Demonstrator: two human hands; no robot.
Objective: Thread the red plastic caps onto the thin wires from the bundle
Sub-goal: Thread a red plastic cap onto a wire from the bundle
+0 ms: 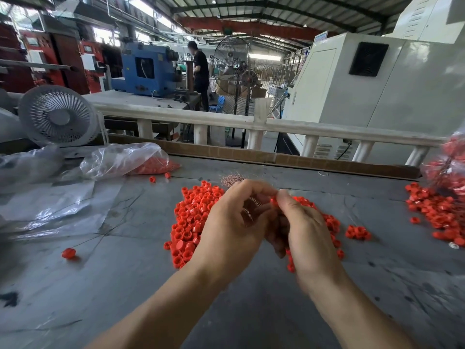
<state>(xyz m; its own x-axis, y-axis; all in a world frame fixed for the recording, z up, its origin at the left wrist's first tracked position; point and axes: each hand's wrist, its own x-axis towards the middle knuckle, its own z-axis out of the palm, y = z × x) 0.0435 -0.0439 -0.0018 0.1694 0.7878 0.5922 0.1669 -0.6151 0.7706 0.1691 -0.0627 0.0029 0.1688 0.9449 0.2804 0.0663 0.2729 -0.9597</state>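
We see both hands raised together over the grey table (125, 273), right above a heap of red caps (193, 217). The left hand (234, 227) has its fingers curled around the bundle of thin wires (232, 180), whose coppery tips fan out just past the knuckles on the far side. The right hand (307, 230) pinches a single red cap (274, 201) between thumb and forefinger, held close to the left fingertips (we cannot tell whether a wire has entered it). The heap spreads under and to the left of the hands, with a few caps showing beyond the right wrist.

To the right, a small cluster of caps (357, 232) lies apart, and farther right a second pile of caps (435, 210) sits at the table edge, with thin wires visible among them. One lone cap on a wire (68, 253) lies to the near left. At the far left, a clear plastic bag (125, 159) holds more red caps, beside a white desk fan (57, 115).
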